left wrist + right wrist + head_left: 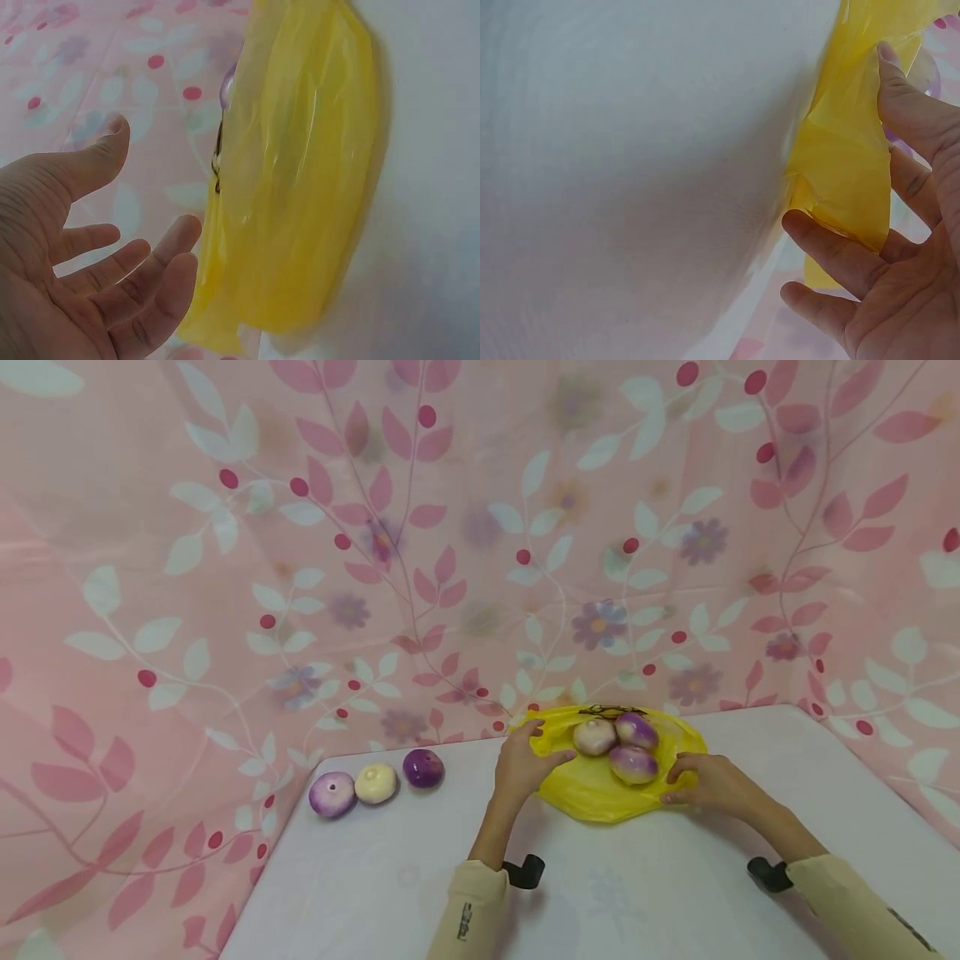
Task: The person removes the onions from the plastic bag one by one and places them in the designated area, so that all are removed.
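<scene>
- Right of centre, our left hand (520, 766) and right hand (708, 785), fingers apart, flanked the round, yellow plastic bag (600, 808).
- We judged even, gentle pulls best.

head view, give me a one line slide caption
Left hand and right hand flank a yellow bag holding three round vegetables; three more sit at frame left on the white table.
</scene>
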{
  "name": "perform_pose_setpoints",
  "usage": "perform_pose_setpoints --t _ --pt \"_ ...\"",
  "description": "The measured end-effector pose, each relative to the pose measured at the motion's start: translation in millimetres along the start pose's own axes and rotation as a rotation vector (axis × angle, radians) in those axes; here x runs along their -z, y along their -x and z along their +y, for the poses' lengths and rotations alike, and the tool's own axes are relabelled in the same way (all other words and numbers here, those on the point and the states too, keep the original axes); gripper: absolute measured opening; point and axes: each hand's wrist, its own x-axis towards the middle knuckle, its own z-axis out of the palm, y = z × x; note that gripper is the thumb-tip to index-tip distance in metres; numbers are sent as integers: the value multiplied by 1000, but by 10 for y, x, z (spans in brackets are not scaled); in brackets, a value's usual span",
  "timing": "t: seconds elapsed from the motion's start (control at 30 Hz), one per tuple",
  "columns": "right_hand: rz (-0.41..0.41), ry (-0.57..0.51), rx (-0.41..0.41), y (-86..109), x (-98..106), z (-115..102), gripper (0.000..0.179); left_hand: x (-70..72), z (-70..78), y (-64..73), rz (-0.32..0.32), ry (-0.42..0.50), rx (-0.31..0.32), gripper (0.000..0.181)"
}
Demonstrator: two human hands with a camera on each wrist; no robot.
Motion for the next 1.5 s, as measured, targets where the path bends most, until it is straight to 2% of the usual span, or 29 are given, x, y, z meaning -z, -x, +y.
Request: perform_pose_setpoints --t 0.17,0.27,0.37,0.6,0.87,1.07,1.17,1.27,1.5 --pt "4 1 4 0 10 5 33 -168 105 5 -30 46 -12 68" --pt "0 1 -2 2 14 7 33 -262 161 22 -68 139 22 67" --pt "-3 -4 0 2 9 9 33 -355 203 45 -97 234 84 68" --pt "-15 -19 -25 -1 -4 10 33 -569 249 71 -63 230 189 71" --pt "-13 -13 -21 -9 -1 17 32 -768 355 66 -43 190 241 73" --pt "-8 -24 -28 -5 -10 -14 32 -898 452 42 -38 219 290 60" --pt "-10 -31 -22 5 -5 -27 33 -940 510 34 -39 252 329 51" --pt "-12 -22 -20 11 2 -32 33 -985 564 27 -48 301 370 50" --pt "-9 -7 -12 1 2 -13 30 -1079 661 16 -39 361 383 49"
